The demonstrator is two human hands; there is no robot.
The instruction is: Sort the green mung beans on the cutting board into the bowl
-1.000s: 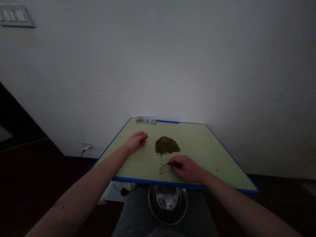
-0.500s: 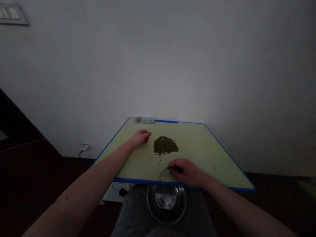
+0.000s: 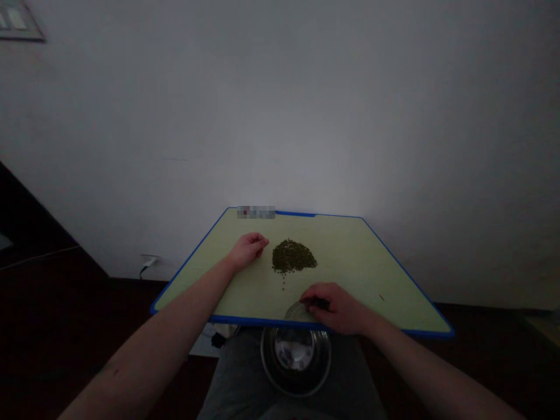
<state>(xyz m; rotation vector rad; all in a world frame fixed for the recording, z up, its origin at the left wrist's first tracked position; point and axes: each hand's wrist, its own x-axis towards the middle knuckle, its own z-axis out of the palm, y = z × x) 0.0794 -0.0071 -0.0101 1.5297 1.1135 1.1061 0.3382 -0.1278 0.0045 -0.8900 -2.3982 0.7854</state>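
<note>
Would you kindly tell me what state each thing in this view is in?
Left hand: resting on the board, fingers loosely curled.
Right hand: gripping the clear curved piece.
Clear curved piece: at the board's near edge.
Small green seeds: heaped, a few strays.
Blue-edged board: level.
Steel bowl: upright below the board.

Your pictures are dim. The white wall (image 3: 297, 163) glows brightest just above the green board (image 3: 359, 256), then fades dark toward the corners. The floor (image 3: 52, 315) is almost black. Everything looks a bit soft, and the edges look stretched.
</note>
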